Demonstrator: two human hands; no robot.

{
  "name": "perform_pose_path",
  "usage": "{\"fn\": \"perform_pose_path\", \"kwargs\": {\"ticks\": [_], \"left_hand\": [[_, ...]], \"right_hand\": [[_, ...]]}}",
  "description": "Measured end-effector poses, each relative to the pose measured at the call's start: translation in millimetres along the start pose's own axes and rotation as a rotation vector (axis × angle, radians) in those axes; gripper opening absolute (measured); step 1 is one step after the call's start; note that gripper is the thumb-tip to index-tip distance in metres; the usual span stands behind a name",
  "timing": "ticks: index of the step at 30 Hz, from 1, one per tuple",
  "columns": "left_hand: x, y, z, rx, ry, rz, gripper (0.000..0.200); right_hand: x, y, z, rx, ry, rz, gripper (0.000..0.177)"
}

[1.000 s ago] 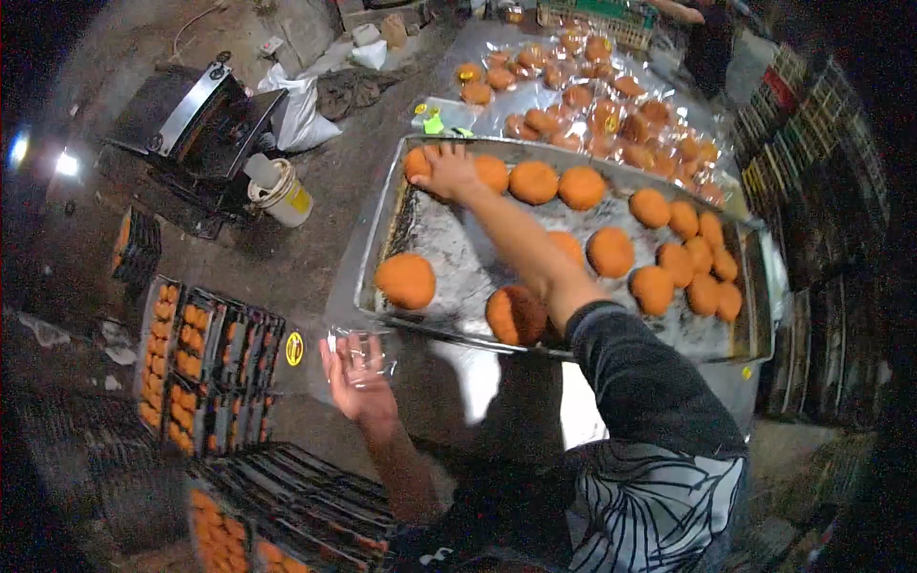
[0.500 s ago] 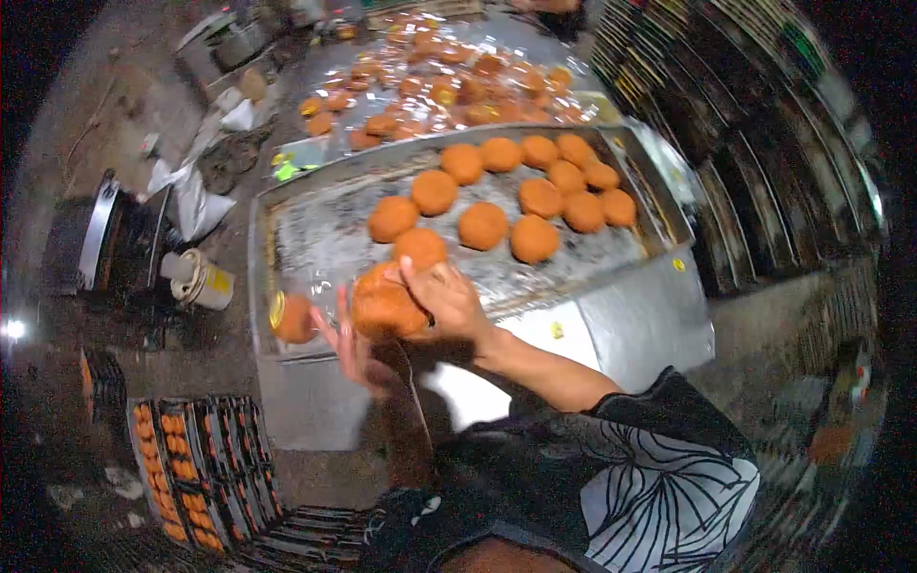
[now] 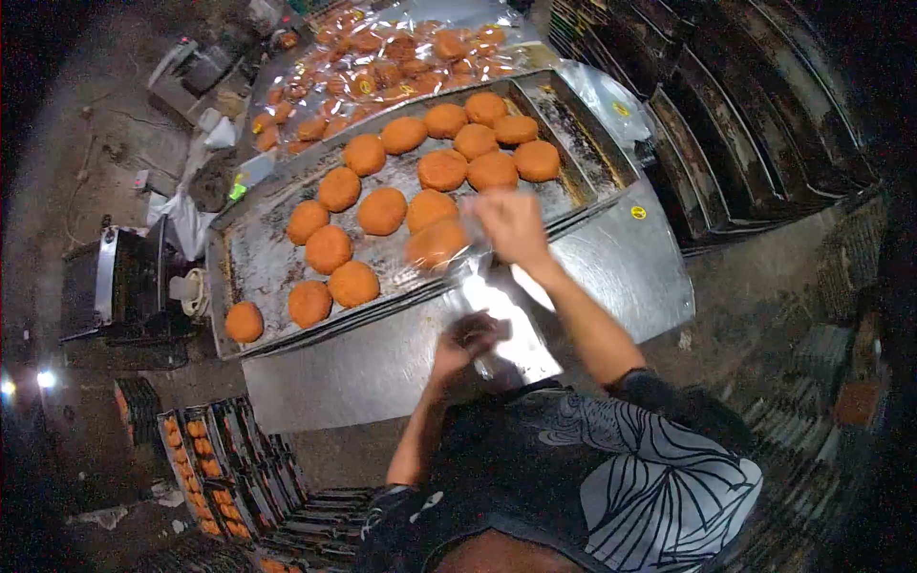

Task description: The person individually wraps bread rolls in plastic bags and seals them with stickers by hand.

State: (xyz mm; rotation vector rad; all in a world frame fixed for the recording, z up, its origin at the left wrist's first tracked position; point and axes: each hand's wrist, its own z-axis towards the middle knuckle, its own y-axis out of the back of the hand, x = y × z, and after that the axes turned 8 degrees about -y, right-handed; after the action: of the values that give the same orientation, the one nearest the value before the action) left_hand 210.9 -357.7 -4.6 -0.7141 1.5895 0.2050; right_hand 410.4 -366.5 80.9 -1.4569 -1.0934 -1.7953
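My right hand (image 3: 511, 227) is closed and smeared by motion over the tray's near edge. Its fingers grip clear plastic around a blurred round orange-brown bun (image 3: 435, 246) to their left. My left hand (image 3: 466, 344) is low over the metal table, its fingers in dark shadow. Beside it, clear plastic bags (image 3: 516, 349) shine on the tabletop. Many similar buns (image 3: 382, 210) lie spread over the worn metal baking tray (image 3: 256, 256), and one bun (image 3: 245, 323) sits at its left end.
Behind the tray, bagged buns (image 3: 387, 72) are heaped in clear plastic. Dark empty trays (image 3: 735, 143) are stacked at the right. A rack of buns (image 3: 205, 468) stands at lower left, and a white bucket (image 3: 191, 291) is left of the metal table (image 3: 353, 382).
The view has shifted. My hands, earlier together around a bun, are now apart: the right has moved right with the bagged bun, the left down toward the plastic bags.
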Motion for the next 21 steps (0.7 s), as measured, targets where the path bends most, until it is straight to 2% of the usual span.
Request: {"fn": "perform_pose_path", "kwargs": {"ticks": [1, 2, 3, 4, 5, 6, 7, 8, 10, 14, 16, 17, 18, 20, 21], "left_hand": [[32, 1, 3, 0.042, 0.017, 0.202, 0.039], [43, -5, 3, 0.138, -0.082, 0.551, 0.036], [85, 6, 7, 0.242, -0.253, 0.815, 0.032], [123, 18, 13, 0.343, -0.429, 1.079, 0.029], [132, 21, 14, 0.346, -0.440, 1.084, 0.029], [135, 25, 17, 0.364, -0.324, 0.909, 0.027], [134, 29, 22, 0.380, -0.212, 0.732, 0.025], [130, 31, 24, 0.382, -0.225, 0.732, 0.025], [116, 26, 27, 0.137, 0.036, 0.657, 0.022], [81, -1, 24, 0.140, 0.091, 0.568, 0.021], [68, -21, 25, 0.184, -0.220, 0.469, 0.022], [55, -27, 21, 0.162, -0.066, 0.437, 0.023], [60, -25, 19, 0.033, 0.111, 0.323, 0.025], [88, -15, 15, 0.103, 0.041, 0.512, 0.031], [86, -17, 14, 0.078, 0.025, 0.498, 0.031]], "right_hand": [[36, 12, 26, -0.068, 0.003, -0.150, 0.044], [63, 13, 44, -0.139, -0.001, -0.307, 0.052], [67, 5, 52, -0.141, 0.011, -0.315, 0.052], [63, -5, 60, -0.320, 0.326, -0.419, 0.057], [54, -10, 65, -0.503, 0.639, -0.508, 0.063], [34, -13, 43, -0.178, 0.462, -0.310, 0.075], [3, -14, 10, -0.015, 0.327, -0.173, 0.071], [-14, -4, -33, 0.239, -0.036, -0.136, 0.053], [-144, -16, -102, 0.588, -0.101, -0.247, 0.018], [-138, -7, -147, 0.522, -0.044, -0.263, 0.019], [-135, -3, -146, 0.340, -0.270, 0.090, 0.019], [-144, -2, -157, 0.313, -0.311, 0.112, 0.019], [-105, 6, -160, 0.206, -0.254, 0.119, 0.019], [-112, 1, -183, 0.089, -0.395, -0.140, 0.017], [-114, -12, -190, -0.032, -0.341, -0.185, 0.017]]}}
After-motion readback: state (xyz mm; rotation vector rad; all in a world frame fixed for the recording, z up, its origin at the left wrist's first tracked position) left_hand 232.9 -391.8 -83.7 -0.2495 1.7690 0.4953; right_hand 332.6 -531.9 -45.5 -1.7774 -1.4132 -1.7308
